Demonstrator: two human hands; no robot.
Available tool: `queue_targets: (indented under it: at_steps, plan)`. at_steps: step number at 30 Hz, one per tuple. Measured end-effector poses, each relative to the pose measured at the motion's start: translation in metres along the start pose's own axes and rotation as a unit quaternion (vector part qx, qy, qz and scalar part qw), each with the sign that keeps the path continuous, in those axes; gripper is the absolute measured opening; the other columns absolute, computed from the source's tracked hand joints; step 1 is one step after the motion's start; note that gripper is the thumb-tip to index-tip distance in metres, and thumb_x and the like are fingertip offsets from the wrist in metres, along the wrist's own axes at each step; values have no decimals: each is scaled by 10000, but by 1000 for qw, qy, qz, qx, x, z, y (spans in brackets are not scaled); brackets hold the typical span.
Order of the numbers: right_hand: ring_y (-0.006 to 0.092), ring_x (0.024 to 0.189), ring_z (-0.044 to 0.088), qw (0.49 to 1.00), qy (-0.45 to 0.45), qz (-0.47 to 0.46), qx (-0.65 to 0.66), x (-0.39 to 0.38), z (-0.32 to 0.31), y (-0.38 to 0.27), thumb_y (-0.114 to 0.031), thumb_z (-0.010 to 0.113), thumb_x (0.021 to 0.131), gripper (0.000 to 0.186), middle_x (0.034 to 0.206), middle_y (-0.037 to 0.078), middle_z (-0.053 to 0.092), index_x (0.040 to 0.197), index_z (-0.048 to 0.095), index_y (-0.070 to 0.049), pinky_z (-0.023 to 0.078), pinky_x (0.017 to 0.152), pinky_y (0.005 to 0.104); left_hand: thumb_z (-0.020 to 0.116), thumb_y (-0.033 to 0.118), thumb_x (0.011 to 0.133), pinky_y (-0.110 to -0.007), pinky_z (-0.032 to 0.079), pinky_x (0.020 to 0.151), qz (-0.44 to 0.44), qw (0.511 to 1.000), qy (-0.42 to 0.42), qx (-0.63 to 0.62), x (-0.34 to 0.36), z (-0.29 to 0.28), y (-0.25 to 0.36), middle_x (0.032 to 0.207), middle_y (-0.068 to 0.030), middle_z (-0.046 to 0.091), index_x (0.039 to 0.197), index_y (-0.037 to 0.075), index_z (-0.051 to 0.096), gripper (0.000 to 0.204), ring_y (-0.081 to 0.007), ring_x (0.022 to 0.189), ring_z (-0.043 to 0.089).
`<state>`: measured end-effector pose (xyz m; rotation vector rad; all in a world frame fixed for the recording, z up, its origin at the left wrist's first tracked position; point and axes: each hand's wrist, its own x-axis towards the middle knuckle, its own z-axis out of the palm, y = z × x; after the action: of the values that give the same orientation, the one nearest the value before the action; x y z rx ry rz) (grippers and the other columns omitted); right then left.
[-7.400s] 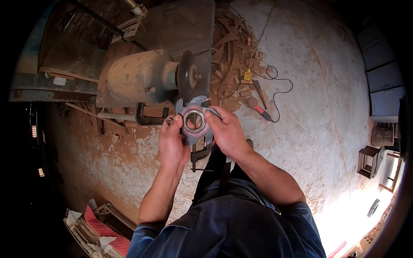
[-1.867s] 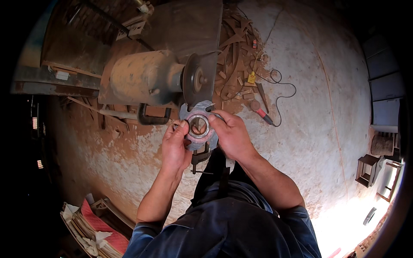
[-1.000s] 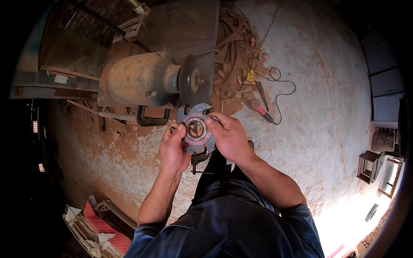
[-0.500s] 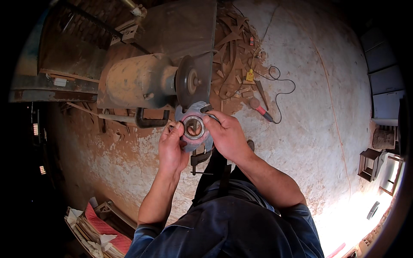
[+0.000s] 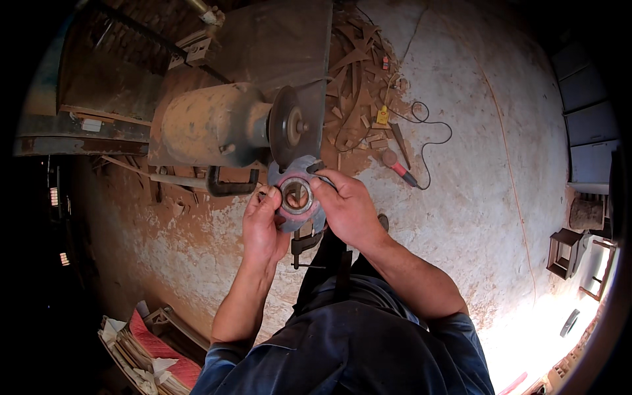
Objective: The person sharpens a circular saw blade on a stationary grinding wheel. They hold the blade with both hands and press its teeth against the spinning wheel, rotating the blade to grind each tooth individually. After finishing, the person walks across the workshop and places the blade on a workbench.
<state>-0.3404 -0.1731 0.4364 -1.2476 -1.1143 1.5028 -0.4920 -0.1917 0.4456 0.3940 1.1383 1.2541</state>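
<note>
My left hand (image 5: 263,224) and my right hand (image 5: 352,210) grip a grey toothed metal disc (image 5: 315,217), reddish around its central ring (image 5: 286,209). My left thumb presses at the disc's left side, my right thumb at its right. The disc's upper edge meets or nearly meets the lower rim of a dark grinding wheel (image 5: 281,125), mounted on a dusty motor (image 5: 204,125); whether they touch I cannot tell. Below the disc, a dark C-clamp (image 5: 304,243) is partly visible.
The bench (image 5: 276,39) bears the motor. Wood offcuts (image 5: 355,79) lie to its right, with a corded red angle grinder (image 5: 400,170) and yellow box (image 5: 382,115). A frame (image 5: 565,253) stands at right; stacked boards with red padding (image 5: 164,352) sit lower left.
Both hands keep the disc at the wheel's lower rim, with only small shifts in it and in the view; the grip looks the same throughout.
</note>
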Motion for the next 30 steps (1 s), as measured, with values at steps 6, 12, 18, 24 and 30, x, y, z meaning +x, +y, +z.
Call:
queue_targets:
  at_steps: [6,12,18,24,30]
  plan:
    - [90,628,535,999,5,-45,0,2,3,3,-238,537,939,288,711,49,590,1025,612,27,451,566,263,555,176,920,-351,506,802,10,999,-34,-5,2,-18,-5,898,-86,621,895,47,524,136,-180,854,612]
    - [109,694,542,1000,-6,9,12,-4,2,-2,-234,541,937,289,740,59,599,1027,610,31,455,636,267,550,168,920,-354,512,807,2,1000,2,22,-2,-11,-3,931,-87,621,934,43,525,128,-180,869,614]
    - [112,717,537,1000,4,-9,7,-6,3,-1,-226,540,936,282,755,66,607,1021,612,34,454,664,266,544,145,917,-357,522,789,2,1000,-22,-1,-2,-17,-5,945,-86,623,987,38,525,129,-183,850,622]
    - [109,709,537,999,-4,45,24,-9,3,-9,-224,542,932,274,761,71,611,1008,615,29,456,652,272,539,122,913,-351,523,775,-7,1000,4,-2,-3,-15,-4,915,-82,627,965,44,525,95,-177,822,624]
    - [214,770,616,999,-10,34,-7,-9,3,-5,-222,526,927,293,844,165,645,1091,601,8,478,723,309,546,118,907,-347,521,769,-7,1000,7,0,-3,-15,-3,891,-83,629,932,53,523,74,-177,804,625]
